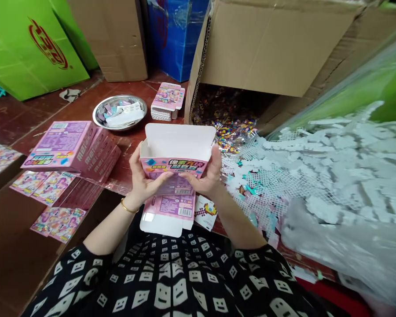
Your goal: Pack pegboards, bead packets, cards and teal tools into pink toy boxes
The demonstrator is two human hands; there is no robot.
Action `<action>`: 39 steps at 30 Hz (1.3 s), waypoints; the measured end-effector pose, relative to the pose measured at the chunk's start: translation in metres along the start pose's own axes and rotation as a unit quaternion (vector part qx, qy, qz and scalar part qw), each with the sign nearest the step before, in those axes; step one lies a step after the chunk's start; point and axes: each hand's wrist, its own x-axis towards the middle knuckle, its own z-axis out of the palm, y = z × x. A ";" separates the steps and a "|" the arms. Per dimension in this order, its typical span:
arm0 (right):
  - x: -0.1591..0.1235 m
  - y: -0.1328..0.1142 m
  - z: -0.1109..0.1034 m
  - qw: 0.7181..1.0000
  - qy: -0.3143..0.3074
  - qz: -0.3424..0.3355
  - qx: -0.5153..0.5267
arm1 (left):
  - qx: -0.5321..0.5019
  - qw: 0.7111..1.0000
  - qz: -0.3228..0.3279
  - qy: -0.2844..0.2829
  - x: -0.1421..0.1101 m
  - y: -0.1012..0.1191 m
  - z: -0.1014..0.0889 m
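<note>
Head view: an open pink box (176,165) is held upright above the near edge of the red table (119,143). Its left side is gripped by the left hand (143,178), its right side by the right hand (208,176); both thumbs are pressed on the printed front, with the other fingers curled around the sides. A gold bracelet (129,206) is worn on the left wrist. Below the held box, a second pink box (170,211) is seen with its white flap toward the body, and a patterned card (205,212) is partly covered beside it. Toward the table's left edge, a row of pink boxes (64,143) is laid, with printed sheets (58,222) beneath and nearer. To the right, white plastic scraps (330,176) are heaped. Farther back, papers and small packets are held in a metal bowl (140,123), and flat pink boxes (166,99) are stacked just beside it. Bagged coloured beads (232,132) are partly covered by a large carton (270,44). Beyond, a green box (23,44), a brown carton (110,39) and a blue box (174,39) are lined up.
</note>
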 end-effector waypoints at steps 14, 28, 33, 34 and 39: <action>0.006 -0.007 0.003 0.993 0.061 -0.085 0.052 | 0.053 0.987 0.142 -0.046 0.020 -0.022 -0.010; 0.006 0.000 0.008 0.993 0.072 -0.085 0.026 | -0.054 0.997 0.015 -0.059 0.032 -0.020 -0.004; 0.012 -0.013 0.000 0.981 0.103 -0.120 0.111 | -0.082 0.996 0.042 0.008 0.020 -0.019 0.000; 0.014 -0.016 -0.004 0.981 0.091 -0.120 0.124 | -0.083 0.995 0.056 0.003 0.019 -0.019 -0.002; 0.020 -0.027 -0.020 0.980 0.008 -0.148 0.132 | -0.118 0.990 0.074 -0.021 0.016 -0.012 -0.014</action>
